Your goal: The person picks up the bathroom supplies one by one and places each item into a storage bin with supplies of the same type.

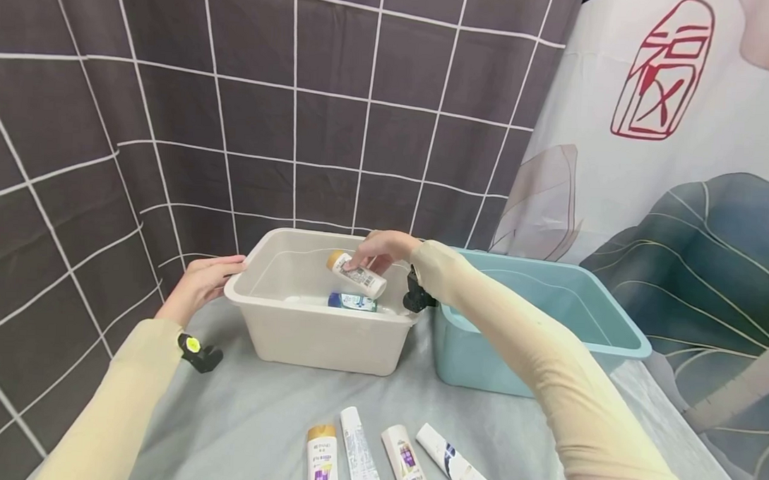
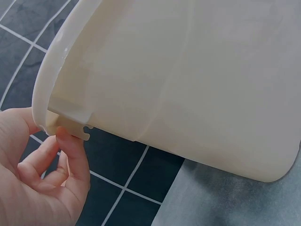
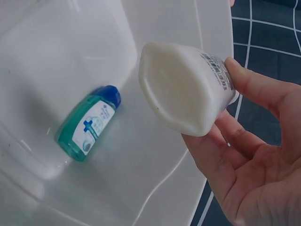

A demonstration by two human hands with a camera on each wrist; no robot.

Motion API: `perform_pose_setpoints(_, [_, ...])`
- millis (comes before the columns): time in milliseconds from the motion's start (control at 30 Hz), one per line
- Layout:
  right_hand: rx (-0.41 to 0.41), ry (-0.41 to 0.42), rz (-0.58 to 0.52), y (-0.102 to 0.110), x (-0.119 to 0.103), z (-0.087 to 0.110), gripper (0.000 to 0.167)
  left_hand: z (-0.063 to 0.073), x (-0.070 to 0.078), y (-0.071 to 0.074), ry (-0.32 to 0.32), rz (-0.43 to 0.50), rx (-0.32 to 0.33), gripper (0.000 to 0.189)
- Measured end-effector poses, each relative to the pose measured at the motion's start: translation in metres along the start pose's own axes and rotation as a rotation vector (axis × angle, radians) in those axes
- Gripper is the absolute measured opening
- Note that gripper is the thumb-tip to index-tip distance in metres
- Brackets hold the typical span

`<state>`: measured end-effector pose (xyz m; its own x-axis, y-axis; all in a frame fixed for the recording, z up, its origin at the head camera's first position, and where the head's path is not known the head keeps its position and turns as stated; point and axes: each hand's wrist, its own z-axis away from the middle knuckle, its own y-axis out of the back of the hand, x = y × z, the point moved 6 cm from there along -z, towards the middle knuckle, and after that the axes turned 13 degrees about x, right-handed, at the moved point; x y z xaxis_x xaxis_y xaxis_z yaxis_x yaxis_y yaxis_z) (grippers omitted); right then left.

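A cream bin (image 1: 324, 340) has its rim pinched by the fingers of the left hand (image 1: 206, 279). Over its floor, the fingers of the right hand (image 1: 387, 247) clamp a white bottle (image 1: 360, 276); a green bottle (image 3: 89, 123) lies below them.

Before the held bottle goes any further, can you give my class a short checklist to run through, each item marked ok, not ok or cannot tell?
1. White bottle gripped: ok, the right hand holds it between thumb and fingers.
2. Beige bin steadied: ok, the left hand grips its rim.
3. White bottle clear of green bottle: ok, the two are apart.
4. Room in beige bin: ok, there is bare space beside the green bottle.
5. White bottle upright: not ok, it is tilted.
6. Gold cap tight: cannot tell, it is on, but tightness does not show.
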<state>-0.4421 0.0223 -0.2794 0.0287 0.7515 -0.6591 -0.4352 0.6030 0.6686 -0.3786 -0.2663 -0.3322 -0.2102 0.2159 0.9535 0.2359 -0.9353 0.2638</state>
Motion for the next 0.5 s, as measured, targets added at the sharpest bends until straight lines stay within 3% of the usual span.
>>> perform_pose_setpoints(233, [-0.028, 0.016, -0.008, -0.006, -0.007, -0.005, 0.032, 0.000, -0.001, 0.002, 0.005, 0.000, 0.031, 0.063])
perform_pose_setpoints(500, [-0.051, -0.006, 0.056, -0.015, -0.007, -0.018, 0.028, 0.000, 0.000, 0.001, 0.004, 0.000, 0.017, 0.064])
